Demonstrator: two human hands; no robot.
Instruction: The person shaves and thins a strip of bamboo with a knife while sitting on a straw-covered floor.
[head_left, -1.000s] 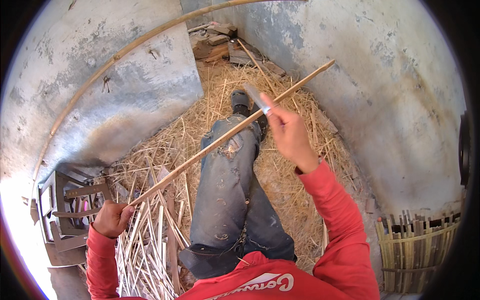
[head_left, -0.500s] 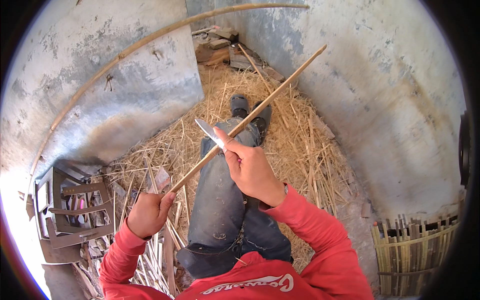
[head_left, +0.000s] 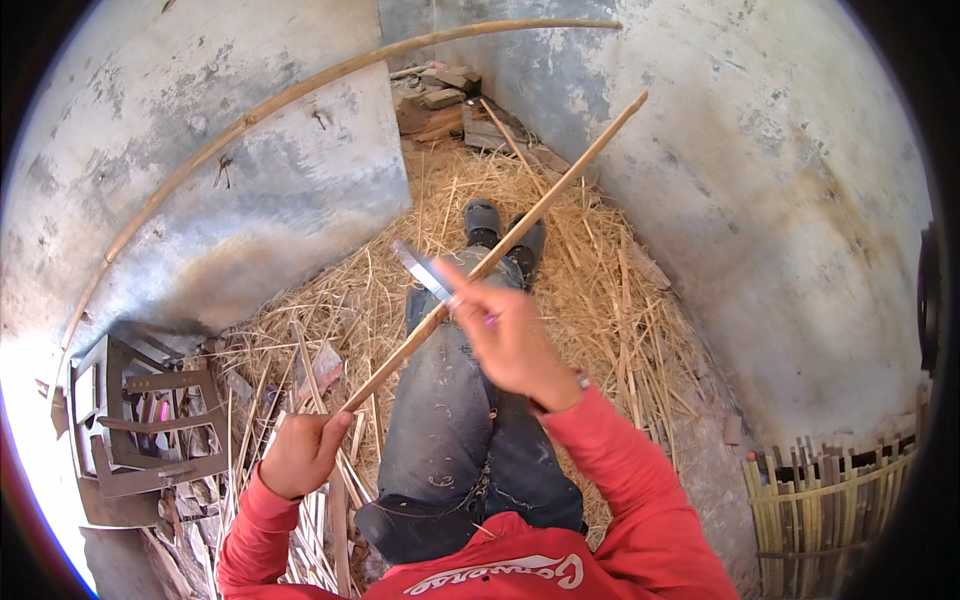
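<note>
- Your left hand [head_left: 300, 452] has its fingers closed around the lower end of a long wooden strip [head_left: 560, 188], the thumb lying along it.
- The strip slants from that grip at lower left to a free tip at upper right, passing over your left leg; whether it touches the leg, you cannot tell from this view.
- Your right hand [head_left: 515, 340] has its fingers wrapped round a knife [head_left: 422, 270], at a point partway along the strip.
- The knife's blade crosses the strip and points up and to the left; the right hand is slightly blurred, so you cannot tell if the edge is cutting into the wood.
- Your legs, in worn dark jeans [head_left: 430, 440], stretch out ahead of you to dark shoes [head_left: 482, 216].
- Straw-like shavings [head_left: 625, 335] cover the floor around them.
- Beside your left forearm lie pale thin strips [head_left: 310, 545], with a dark wooden frame [head_left: 160, 424] farther left.
- A long curved pole [head_left: 245, 122] spans the left wall.
- At lower right, near the wall, stands a slatted panel [head_left: 835, 515].
</note>
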